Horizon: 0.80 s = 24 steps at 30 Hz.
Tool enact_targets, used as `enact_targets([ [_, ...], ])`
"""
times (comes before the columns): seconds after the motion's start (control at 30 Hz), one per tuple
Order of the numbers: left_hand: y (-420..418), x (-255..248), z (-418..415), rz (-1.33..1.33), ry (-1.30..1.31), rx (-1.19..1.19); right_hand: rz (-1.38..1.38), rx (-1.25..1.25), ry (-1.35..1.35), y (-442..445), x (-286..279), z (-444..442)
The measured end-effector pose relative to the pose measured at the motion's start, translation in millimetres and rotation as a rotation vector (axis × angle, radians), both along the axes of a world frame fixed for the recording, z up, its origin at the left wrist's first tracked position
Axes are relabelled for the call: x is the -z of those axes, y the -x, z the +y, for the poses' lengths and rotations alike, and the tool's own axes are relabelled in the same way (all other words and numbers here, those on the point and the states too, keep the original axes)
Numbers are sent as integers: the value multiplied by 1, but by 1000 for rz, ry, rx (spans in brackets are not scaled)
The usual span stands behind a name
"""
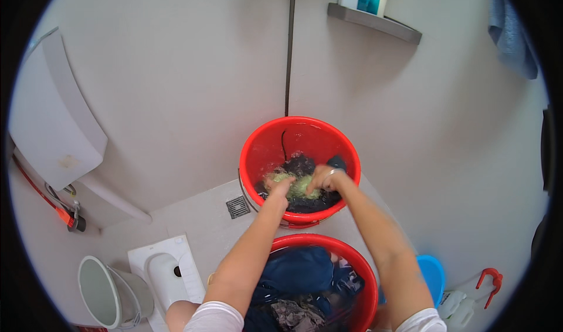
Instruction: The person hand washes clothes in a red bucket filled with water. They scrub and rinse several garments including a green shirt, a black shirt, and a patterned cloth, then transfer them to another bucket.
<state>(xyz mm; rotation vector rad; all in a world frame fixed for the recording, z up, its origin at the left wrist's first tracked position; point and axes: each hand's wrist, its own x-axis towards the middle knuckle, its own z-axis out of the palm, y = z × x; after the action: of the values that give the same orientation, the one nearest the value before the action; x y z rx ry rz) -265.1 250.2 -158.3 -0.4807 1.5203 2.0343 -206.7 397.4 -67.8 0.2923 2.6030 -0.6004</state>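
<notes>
A red plastic bucket (300, 217) stands in the corner, with water and dark cloth (308, 205) inside. In the water a light green cloth (303, 187) is bunched between my hands. My left hand (280, 186) grips its left side, the fingers partly hidden by water and cloth. On the other side my right hand (324, 178), with a silver bangle at the wrist, reaches down and grips the same cloth. A dark cord-like strip (284, 145) lies against the bucket's inner wall. Nearer to me, a red tub (371, 279) holds water, dark blue clothing (299, 270) and a patterned cloth (297, 316).
A floor drain (238, 207) lies left of the bucket. Further left are a squat toilet (169, 266) and a grey bucket (99, 292). A blue basin (431, 277) and white jugs (457, 308) stand at the right. Above, a corner shelf (374, 22) carries bottles.
</notes>
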Motion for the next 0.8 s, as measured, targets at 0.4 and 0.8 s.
enact_targets([
  [0.4, -14, -271, -46, -395, -719, 36, 545, -213, 823, -73, -305, -64],
  [0.8, -27, -259, -10, -106, -902, 269, 613, 728, 1871, -53, -88, -8],
])
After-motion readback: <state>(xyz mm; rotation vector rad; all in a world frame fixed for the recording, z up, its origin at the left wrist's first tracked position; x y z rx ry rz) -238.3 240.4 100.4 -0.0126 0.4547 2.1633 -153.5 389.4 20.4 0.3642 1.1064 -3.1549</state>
